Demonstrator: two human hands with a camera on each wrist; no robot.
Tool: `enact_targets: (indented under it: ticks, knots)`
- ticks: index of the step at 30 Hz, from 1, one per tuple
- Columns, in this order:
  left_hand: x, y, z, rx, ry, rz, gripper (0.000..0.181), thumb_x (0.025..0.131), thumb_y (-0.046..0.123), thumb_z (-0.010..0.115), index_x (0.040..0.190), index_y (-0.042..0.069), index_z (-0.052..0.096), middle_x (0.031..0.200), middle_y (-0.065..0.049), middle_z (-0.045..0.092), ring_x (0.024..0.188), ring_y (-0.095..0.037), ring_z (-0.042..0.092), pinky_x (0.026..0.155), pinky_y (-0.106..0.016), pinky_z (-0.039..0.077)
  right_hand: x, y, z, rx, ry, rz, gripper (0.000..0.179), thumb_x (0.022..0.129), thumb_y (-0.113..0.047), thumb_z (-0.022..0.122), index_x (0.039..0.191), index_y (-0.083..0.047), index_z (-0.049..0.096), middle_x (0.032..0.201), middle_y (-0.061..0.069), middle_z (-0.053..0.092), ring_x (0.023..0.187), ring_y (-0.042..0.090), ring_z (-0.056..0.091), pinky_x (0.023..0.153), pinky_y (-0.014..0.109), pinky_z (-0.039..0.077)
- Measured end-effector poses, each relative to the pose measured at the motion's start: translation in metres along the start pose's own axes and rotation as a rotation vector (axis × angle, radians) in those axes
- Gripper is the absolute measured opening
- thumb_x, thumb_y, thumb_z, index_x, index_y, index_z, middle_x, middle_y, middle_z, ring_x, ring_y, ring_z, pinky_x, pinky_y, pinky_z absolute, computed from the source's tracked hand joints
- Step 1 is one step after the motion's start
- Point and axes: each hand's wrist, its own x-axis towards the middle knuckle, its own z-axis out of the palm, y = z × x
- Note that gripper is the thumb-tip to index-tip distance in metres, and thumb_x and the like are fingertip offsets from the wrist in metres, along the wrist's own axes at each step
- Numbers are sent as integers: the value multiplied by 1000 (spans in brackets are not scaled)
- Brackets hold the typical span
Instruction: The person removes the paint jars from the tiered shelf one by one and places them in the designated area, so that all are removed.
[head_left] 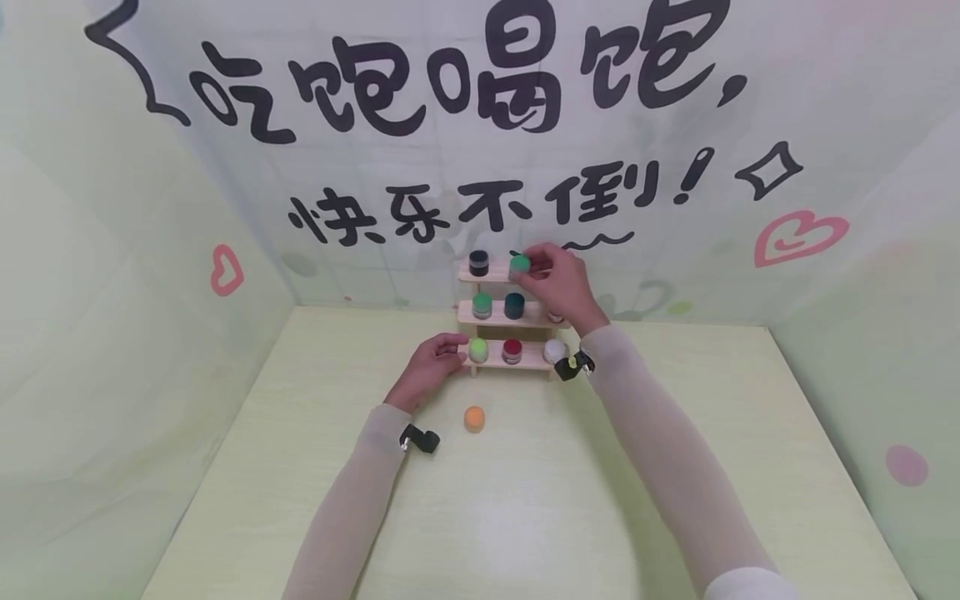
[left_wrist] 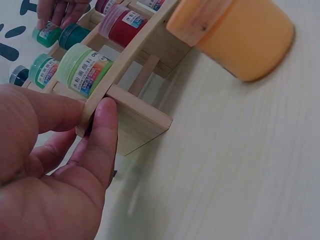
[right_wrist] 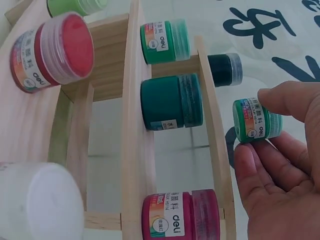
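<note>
A three-tier wooden rack (head_left: 495, 317) stands against the back wall, holding small paint jars. My left hand (head_left: 435, 363) pinches the left end of its lowest shelf (left_wrist: 131, 47) between thumb and fingers. Up at the top tier, my right hand (head_left: 558, 282) grips a green paint jar (right_wrist: 257, 119) by its sides; the right wrist view shows a gap between that jar and the shelf edge. A black jar (head_left: 478, 263) sits left of it. On the middle tier are a green jar (head_left: 482, 306), a dark teal jar (right_wrist: 170, 102) and a magenta jar (right_wrist: 180, 215).
The lowest tier carries a lime green jar (head_left: 477, 350), a red jar (head_left: 512, 351) and a white jar (head_left: 554, 351). An orange jar (head_left: 474, 419) stands on the pale table (head_left: 495, 517) in front of the rack. Printed cloth walls (head_left: 420, 158) enclose the table's back and sides.
</note>
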Motion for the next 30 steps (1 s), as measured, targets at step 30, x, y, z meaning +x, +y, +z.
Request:
enact_targets:
  ticks: [30]
  knots:
    - [-2,1,1,65,13,-7,35,98,7,69,133,9,66,119,-11,63,106,-20,64,95,-28,65,-99,4,9,111,-103,-59,41,92,-19,83,129,-8,70,122,10,71,105,30,75,96,41,66]
